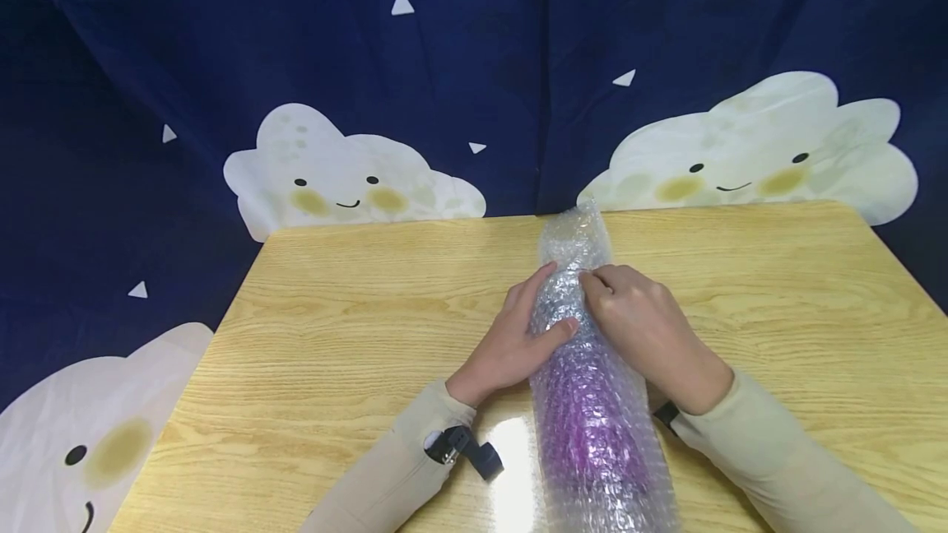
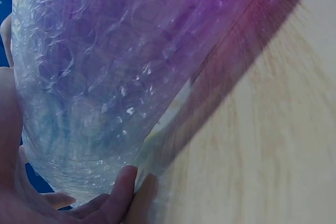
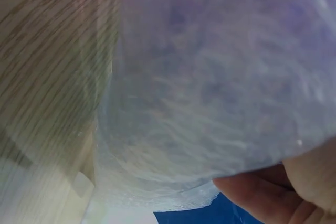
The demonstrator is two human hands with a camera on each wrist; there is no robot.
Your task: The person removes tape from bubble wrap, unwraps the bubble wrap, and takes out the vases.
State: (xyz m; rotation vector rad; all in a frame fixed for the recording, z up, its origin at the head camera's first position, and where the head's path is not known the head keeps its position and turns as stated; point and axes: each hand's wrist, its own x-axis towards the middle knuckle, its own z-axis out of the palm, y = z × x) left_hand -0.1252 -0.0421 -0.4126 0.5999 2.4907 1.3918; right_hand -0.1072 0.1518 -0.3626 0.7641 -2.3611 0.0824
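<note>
A long bundle in clear bubble wrap [image 1: 592,418] lies lengthwise on the table; something purple shows through, turning bluish toward the far part, and its kind is hidden by the wrap. My left hand [image 1: 518,340] holds the bundle's left side, thumb over the top. In the left wrist view, its fingers [image 2: 123,187] curl around the wrap's narrower end. With curled fingers, my right hand [image 1: 644,327] pinches the wrap on the right side, just across from the left hand. The right wrist view shows the bubble wrap [image 3: 210,103] large and blurred, with the right fingers [image 3: 252,192] against its edge.
The bundle rests on a light wood-grain table [image 1: 355,311], its far end near the back edge. Behind stands a dark blue curtain [image 1: 459,64] printed with smiling clouds and white triangles. A small black camera [image 1: 467,447] is strapped to the left wrist.
</note>
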